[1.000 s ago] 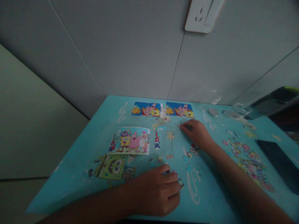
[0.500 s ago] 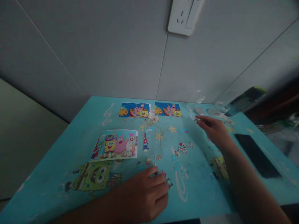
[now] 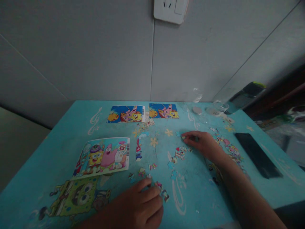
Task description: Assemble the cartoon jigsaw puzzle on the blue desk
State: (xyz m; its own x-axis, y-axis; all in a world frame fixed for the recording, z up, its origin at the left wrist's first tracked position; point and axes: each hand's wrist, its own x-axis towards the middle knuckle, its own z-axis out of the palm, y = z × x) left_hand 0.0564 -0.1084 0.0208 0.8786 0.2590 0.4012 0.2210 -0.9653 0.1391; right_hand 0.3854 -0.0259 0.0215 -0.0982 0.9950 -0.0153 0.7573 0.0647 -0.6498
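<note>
Flanking loose pieces (image 3: 181, 152) (phone (image 3: 257, 155) beside): picture cards (image 3: 103, 156).

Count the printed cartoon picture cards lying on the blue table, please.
3. Two small cards lie side by side at the far edge, the left far card and the right far card; the large card lies nearer, left of the loose puzzle pieces. None seems hidden.

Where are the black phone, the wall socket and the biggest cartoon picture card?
black phone (image 3: 257, 154): head view, middle of its dark screen.
wall socket (image 3: 169, 9): head view, white faceplate.
biggest cartoon picture card (image 3: 103, 156): head view, middle of the print.
</note>
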